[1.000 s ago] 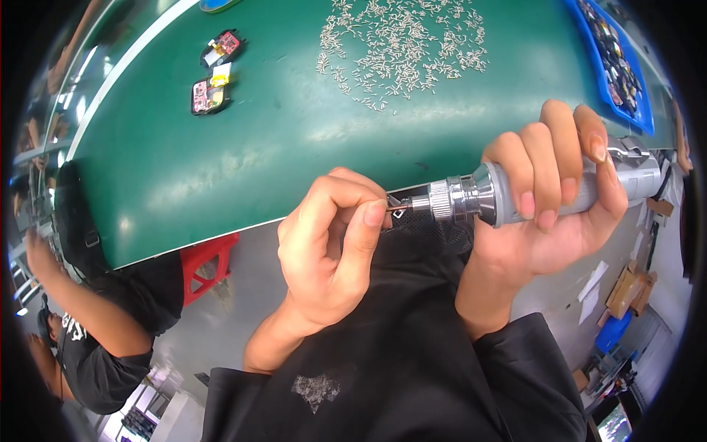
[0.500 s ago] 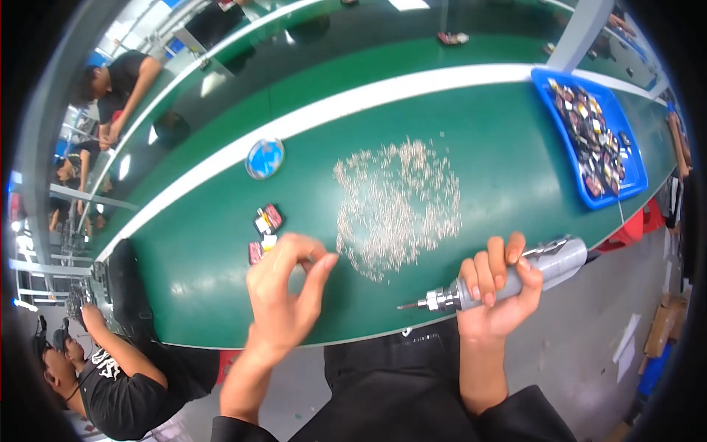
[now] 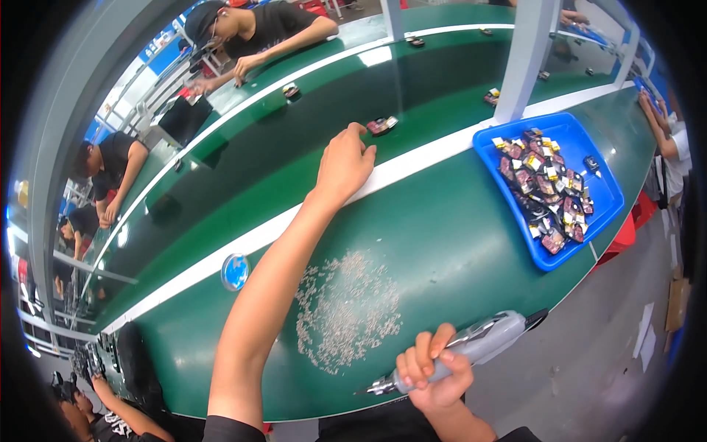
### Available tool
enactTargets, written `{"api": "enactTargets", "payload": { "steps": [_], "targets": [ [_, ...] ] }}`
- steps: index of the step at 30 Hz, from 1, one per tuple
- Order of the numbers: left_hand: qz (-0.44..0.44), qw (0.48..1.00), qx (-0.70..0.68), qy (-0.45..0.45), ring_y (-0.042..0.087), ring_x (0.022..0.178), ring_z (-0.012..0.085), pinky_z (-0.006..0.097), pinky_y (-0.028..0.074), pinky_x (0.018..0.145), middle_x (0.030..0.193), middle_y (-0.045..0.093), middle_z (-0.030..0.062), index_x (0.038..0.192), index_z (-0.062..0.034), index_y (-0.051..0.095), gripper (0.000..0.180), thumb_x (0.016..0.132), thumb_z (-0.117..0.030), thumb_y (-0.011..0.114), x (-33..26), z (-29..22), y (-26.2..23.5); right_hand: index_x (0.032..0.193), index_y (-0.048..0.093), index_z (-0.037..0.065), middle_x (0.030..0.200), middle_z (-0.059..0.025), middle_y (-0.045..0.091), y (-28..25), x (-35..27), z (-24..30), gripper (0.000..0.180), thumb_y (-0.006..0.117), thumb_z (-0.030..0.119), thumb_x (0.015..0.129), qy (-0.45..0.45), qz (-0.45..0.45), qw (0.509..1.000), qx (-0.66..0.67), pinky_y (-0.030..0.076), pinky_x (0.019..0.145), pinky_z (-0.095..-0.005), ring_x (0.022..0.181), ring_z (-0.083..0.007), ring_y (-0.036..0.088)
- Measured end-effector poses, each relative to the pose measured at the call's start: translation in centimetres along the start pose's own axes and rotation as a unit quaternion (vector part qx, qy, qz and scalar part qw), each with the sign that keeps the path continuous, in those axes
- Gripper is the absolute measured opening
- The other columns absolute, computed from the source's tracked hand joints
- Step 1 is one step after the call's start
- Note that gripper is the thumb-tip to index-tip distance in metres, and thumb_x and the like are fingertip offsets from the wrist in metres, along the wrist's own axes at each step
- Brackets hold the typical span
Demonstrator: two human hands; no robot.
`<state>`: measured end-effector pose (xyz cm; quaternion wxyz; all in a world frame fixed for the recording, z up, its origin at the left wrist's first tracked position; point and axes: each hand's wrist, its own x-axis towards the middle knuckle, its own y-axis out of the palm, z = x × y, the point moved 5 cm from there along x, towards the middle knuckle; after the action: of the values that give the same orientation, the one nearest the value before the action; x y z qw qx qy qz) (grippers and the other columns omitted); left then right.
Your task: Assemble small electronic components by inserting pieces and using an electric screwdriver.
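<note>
Head: screwdriver (image 3: 482, 340) near worktable edge (image 3: 331, 414)

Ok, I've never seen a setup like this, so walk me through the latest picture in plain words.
There is no machine arm here, just a person's two bare hands. The camera sits on their head and looks down; its wide lens bends straight edges.

The right hand grips a grey power tool with a thin bit. The left hand reaches across a white strip, its fingers near a small circuit-board part; whether they touch is hard to tell.

On the green table lie many tiny silvery pieces, a round dish with blue inside and a blue tray of similar parts.
</note>
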<state>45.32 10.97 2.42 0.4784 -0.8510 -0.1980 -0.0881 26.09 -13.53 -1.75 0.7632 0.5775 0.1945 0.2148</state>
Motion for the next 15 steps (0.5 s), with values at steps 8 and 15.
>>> {"api": "enactTargets", "payload": {
  "steps": [8,15],
  "targets": [
    [0.004,0.985,0.173,0.023,0.057,0.097,0.0359,0.043,0.05,0.082,0.102,0.057,0.0203,0.106,0.0016,0.053,0.034,0.08,-0.017,0.065,5.5,0.5,3.4,0.085,0.045,0.007,0.063,-0.0048,0.041,-0.1,0.1,0.2,0.011,0.047,0.018,0.083,0.043,0.025,0.999,0.008,0.04,0.054,-0.0326,0.044,-0.0145,0.039],
    [0.027,0.974,0.213,0.074,0.056,0.099,0.0349,0.043,0.048,0.085,0.102,0.06,0.0186,0.106,0.0014,0.056,0.03,0.083,-0.016,0.063,5.8,-0.4,3.8,0.084,0.045,0.008,0.062,-0.0043,0.04,-0.2,0.8,0.2,0.01,0.047,0.018,0.084,0.034,0.023,0.999,-0.008,0.04,0.053,-0.0331,0.044,-0.014,0.04]
  ]
}}
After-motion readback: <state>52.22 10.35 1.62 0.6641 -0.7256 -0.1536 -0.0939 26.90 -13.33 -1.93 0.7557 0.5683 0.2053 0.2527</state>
